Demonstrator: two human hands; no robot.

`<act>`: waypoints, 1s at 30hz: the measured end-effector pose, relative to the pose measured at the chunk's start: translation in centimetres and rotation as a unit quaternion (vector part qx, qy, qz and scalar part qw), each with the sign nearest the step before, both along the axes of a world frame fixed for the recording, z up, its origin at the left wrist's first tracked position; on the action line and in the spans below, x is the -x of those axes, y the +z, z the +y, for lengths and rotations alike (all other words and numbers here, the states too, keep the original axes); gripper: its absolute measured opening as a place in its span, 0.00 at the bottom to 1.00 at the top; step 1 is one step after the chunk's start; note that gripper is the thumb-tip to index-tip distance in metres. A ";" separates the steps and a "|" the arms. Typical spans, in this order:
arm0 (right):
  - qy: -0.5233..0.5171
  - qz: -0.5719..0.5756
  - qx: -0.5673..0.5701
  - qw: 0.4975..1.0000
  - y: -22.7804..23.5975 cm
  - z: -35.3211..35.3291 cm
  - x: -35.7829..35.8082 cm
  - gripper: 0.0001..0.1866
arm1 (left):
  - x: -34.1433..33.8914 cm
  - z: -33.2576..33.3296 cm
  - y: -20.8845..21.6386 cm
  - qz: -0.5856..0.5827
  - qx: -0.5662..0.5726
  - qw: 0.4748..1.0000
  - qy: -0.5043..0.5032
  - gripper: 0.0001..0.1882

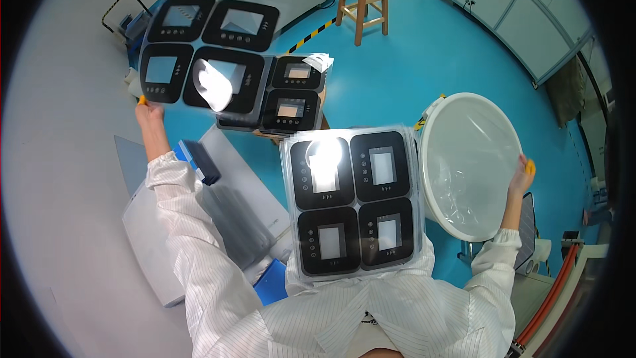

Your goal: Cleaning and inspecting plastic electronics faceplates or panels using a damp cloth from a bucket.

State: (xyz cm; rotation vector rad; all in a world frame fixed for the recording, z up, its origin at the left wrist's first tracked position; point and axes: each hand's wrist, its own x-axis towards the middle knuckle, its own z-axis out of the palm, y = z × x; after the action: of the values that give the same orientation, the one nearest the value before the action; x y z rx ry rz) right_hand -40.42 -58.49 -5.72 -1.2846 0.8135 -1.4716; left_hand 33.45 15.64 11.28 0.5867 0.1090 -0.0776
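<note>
My left grip (pixel 152 111) is pinching the lower-left edge of a clear sheet (pixel 199 45), which is hanging raised at upper left. The sheet is carrying four rounded black panels (pixel 242 40), each framing a pale window (pixel 159 69); glare (pixel 215 86) is whitening one. It is partly overlapping a farther stack (pixel 291 96); a nearer stack (pixel 354 202) of similar sheets is lying close before me. My right grip (pixel 520 176) is appearing at a white round bin's rim (pixel 464 97); whether it is grasping, I cannot tell.
</note>
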 end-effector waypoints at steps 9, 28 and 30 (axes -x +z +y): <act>0.394 0.533 -0.230 0.712 -11.5 15.8 -4.8 0.20 | 2.5 -10.0 -7.7 0.031 0.067 0.997 0.035 0.13; 0.125 0.363 -0.184 0.905 -6.1 12.7 -4.8 0.10 | 5.6 -12.4 -15.4 0.129 -0.076 0.985 0.085 0.11; 0.133 0.377 -0.165 0.902 -6.0 12.8 -6.0 0.11 | 6.0 -10.9 -15.5 0.125 -0.111 0.981 0.094 0.11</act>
State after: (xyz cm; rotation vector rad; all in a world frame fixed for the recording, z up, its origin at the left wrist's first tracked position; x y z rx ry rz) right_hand -34.41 -45.68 -11.74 -1.6295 1.2582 -0.5517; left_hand 27.46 4.73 -4.19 0.7851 0.4209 0.0463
